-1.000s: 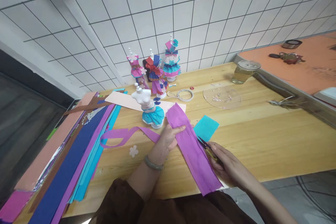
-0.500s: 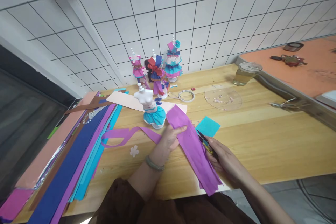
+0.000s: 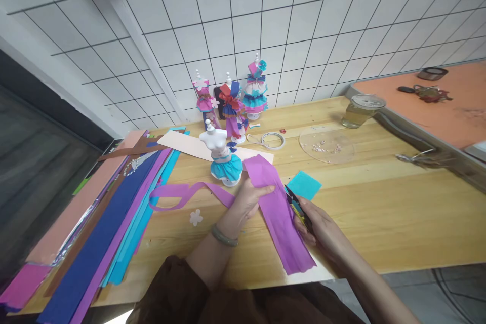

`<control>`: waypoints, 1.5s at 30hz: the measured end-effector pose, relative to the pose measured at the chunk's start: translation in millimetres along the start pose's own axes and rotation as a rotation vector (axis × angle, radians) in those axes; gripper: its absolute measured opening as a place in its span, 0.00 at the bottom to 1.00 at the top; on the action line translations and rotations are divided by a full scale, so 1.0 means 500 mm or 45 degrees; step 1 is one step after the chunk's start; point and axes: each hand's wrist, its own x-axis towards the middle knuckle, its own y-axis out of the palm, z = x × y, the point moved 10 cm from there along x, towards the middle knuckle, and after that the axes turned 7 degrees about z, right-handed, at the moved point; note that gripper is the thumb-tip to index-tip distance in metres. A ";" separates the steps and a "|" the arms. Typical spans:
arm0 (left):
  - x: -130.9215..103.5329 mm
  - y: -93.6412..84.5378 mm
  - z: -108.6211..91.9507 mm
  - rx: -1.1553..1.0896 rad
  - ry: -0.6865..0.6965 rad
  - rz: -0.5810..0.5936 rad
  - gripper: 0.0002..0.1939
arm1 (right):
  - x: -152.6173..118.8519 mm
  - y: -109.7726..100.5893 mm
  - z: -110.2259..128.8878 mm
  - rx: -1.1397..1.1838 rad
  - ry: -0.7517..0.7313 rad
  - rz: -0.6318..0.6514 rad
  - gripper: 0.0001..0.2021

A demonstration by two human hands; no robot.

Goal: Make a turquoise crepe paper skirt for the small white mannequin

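My left hand [image 3: 252, 197] pinches a wide purple crepe paper strip [image 3: 281, 228], thumb on top; the strip hangs slantwise toward the table's front edge. In my right hand [image 3: 317, 220] is a pair of scissors [image 3: 294, 201], its dark blades pointing up and left beside the strip's right edge. Whether the blades touch the paper I cannot tell. A narrow purple ribbon of paper [image 3: 201, 191] curls out to the left of my left hand. Just beyond stands a small white mannequin [image 3: 214, 139] in a turquoise paper skirt [image 3: 227, 168]. A turquoise paper square [image 3: 304, 185] lies past the scissors.
Several dressed mannequins [image 3: 255, 88] stand by the tiled wall. Long folded paper sheets [image 3: 102, 217] cover the left side. A tape roll [image 3: 272, 140], a clear dish of beads [image 3: 326, 146], a lidded cup [image 3: 359, 111] and a white paper flower [image 3: 196, 217] lie about.
The lower end of the purple strip has shifted up and left, and its edges hang closer together. Both hands keep nearly the same place; the whole view has shifted slightly.
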 end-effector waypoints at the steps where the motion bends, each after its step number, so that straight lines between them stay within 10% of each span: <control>1: -0.001 0.000 0.002 0.000 -0.009 -0.006 0.25 | 0.000 0.008 -0.008 0.057 0.046 0.040 0.19; 45: -0.013 0.009 0.014 -0.129 -0.016 -0.068 0.20 | 0.027 0.050 -0.026 0.430 -0.038 0.106 0.16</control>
